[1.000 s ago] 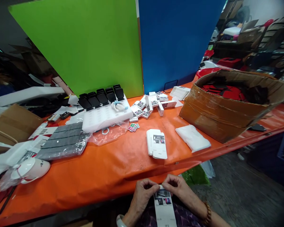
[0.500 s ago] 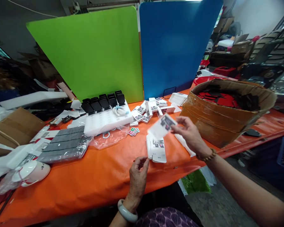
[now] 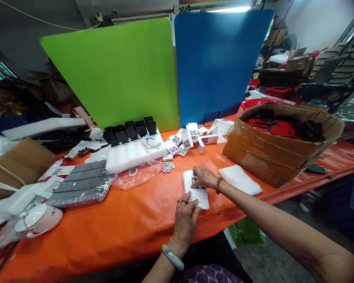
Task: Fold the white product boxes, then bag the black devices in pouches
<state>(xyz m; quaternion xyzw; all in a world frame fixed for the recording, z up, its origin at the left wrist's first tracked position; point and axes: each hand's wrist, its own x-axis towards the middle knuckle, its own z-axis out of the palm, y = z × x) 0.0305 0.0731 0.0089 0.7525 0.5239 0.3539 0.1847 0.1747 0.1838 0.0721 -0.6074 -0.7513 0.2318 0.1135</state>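
Right hand (image 3: 205, 177) has come down onto cards (image 3: 203, 201) on the orange table (image 3: 129, 220).

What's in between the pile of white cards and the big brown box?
A white packet lies between the cards and the box, in the head view. The right hand is on the cards, its wrist partly in between.

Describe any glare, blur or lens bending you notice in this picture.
Head view: a bright ceiling light looks washed out, with a pale sheen on the blue board; head view: clear plastic around the grey bundle throws small white glints; head view: the green board looks stretched sideways; head view: the small card print is too soft to read fully.
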